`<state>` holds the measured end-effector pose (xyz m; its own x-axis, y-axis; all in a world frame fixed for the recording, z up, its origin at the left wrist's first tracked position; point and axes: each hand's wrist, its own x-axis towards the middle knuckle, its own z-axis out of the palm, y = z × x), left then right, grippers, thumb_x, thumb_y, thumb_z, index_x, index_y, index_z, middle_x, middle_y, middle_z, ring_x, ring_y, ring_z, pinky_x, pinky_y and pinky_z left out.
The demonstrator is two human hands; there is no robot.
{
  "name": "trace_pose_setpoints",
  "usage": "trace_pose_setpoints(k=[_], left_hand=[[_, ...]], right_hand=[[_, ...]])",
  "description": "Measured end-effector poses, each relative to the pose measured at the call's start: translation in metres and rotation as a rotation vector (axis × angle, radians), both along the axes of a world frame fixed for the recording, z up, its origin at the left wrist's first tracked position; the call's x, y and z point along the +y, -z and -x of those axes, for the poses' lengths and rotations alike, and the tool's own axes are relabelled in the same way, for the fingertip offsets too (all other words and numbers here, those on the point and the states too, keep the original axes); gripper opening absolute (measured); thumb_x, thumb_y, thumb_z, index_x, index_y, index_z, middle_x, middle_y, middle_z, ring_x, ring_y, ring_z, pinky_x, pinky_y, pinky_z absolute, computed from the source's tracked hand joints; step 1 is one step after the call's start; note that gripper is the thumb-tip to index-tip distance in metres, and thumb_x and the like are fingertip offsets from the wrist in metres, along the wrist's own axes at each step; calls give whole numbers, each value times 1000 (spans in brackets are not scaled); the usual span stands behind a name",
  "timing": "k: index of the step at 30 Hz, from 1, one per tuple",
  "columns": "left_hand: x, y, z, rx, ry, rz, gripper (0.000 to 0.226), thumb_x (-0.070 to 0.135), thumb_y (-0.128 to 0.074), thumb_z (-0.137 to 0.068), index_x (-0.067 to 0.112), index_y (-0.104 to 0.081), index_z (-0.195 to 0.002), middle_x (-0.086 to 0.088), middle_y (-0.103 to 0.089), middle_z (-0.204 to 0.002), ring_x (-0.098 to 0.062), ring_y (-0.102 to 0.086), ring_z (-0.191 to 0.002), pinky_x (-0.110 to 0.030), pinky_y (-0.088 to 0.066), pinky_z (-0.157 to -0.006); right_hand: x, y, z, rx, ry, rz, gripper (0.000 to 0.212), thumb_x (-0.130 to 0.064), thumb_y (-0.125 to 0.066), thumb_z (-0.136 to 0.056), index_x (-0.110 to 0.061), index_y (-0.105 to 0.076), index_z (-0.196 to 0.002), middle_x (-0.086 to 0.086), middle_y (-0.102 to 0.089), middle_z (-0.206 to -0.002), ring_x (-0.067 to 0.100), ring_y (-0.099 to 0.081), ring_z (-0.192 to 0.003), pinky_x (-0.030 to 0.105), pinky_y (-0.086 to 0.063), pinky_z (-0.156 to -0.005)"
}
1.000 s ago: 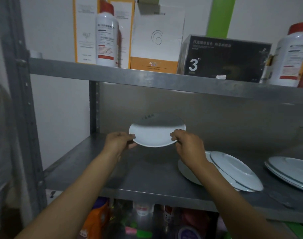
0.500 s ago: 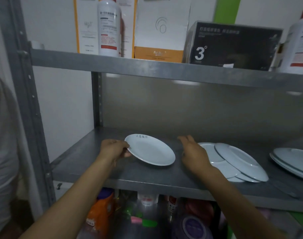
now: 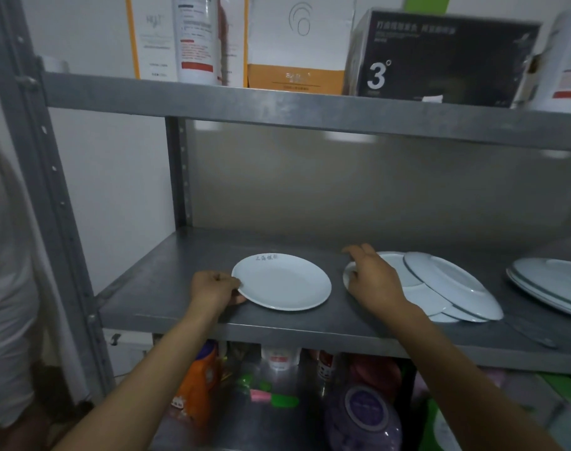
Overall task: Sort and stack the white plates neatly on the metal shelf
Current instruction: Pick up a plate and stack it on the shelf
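Now the left hand [image 3: 214,288] pinches the near-left rim of a small plate [image 3: 282,281], which sits at the centre of the frame, flat or very nearly flat on the shelf [image 3: 167,288]. Just right of centre the right hand [image 3: 372,281] reaches over the left edge of a loose pile [image 3: 440,288] of overlapping plates, fingers relaxed and spread, holding nothing; whether they touch the pile's rim cannot be told. A second stack [image 3: 551,284] lies at the right edge of the frame. The pile looks like the main risk: its top plate is tilted and slid off to the right, so a tug on a lower rim could send it skating along the smooth metal toward the front lip or into the second stack, and chip. The small plate is held at one edge only, so a quick lift would probably tip its far side down onto the shelf.
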<state>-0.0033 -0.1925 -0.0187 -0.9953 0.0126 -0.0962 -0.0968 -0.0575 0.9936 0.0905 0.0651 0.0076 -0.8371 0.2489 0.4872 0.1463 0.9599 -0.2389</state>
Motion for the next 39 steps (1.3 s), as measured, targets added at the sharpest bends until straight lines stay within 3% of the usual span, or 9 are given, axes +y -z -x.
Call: trace_pose_setpoints(k=[5,7,10,12,16,26,30,35,39], left_hand=[[1,13,2,16,27,126,21,-4,-66,-85,-4,-58,-65,-19,-62,-66,-22,-64,-47,-23,-55,-44],[-2,9,1,94,32,329,22,11,-70,-86,-3,-64,-69,-16,-65,-62,-22,-66,-48,-27,-52,-45],[-2,-3,-2,336,-47,799,34,31,-68,-87,-1,-63,-98,-20,-67,-89,-36,-65,-85,-32,-41,-64],[9,-13,-10,497,-112,930,43,31,-64,-90,-1,-54,-117,-22,-58,-113,-39,-55,-104,-39,-41,-79],[55,-29,-28,751,-33,845,46,25,-62,-91,0,-51,-128,-21,-53,-128,-38,-46,-120,-41,-38,-97],[175,-24,-66,1027,307,717,43,23,-58,-94,10,-49,-135,-6,-45,-142,-21,-37,-134,-24,-27,-106],[211,-20,-79,1032,382,678,42,23,-56,-95,12,-48,-135,-3,-43,-143,-17,-35,-133,-17,-22,-101],[242,-11,-87,1017,416,677,43,22,-60,-93,11,-51,-133,-5,-45,-142,-20,-38,-133,-28,-27,-109],[253,-3,-95,1001,427,682,43,21,-60,-93,10,-51,-134,-5,-47,-141,-21,-39,-133,-28,-27,-110]], right_hand=[[7,-3,-10,36,-3,25,49,0,-49,-83,-20,-52,-129,3,-53,-126,26,-60,-99,35,-49,-78],[11,-4,-14,57,0,34,48,0,-49,-83,-20,-53,-127,3,-52,-126,25,-60,-96,33,-48,-76],[18,-3,-21,86,26,49,46,0,-50,-84,-20,-55,-126,1,-53,-124,24,-59,-94,28,-42,-72],[25,-3,-28,98,41,59,45,-2,-50,-84,-21,-55,-125,0,-54,-123,22,-59,-94,29,-43,-73],[45,-4,-44,117,52,62,39,-9,-54,-85,-22,-57,-121,-3,-55,-120,19,-58,-97,30,-43,-75],[124,-4,-95,108,133,133,44,-8,-60,-80,-14,-58,-123,6,-56,-121,24,-53,-110,29,-41,-89],[153,-1,-113,12,160,154,54,-10,-63,-75,-16,-54,-128,6,-52,-127,25,-50,-115,31,-41,-94],[181,9,-124,-218,75,157,78,-16,-68,-73,-15,-37,-145,5,-37,-150,22,-33,-138,27,-25,-112],[189,12,-132,-321,44,179,85,-13,-67,-75,-15,-26,-149,4,-26,-156,18,-25,-143,21,-18,-112]])
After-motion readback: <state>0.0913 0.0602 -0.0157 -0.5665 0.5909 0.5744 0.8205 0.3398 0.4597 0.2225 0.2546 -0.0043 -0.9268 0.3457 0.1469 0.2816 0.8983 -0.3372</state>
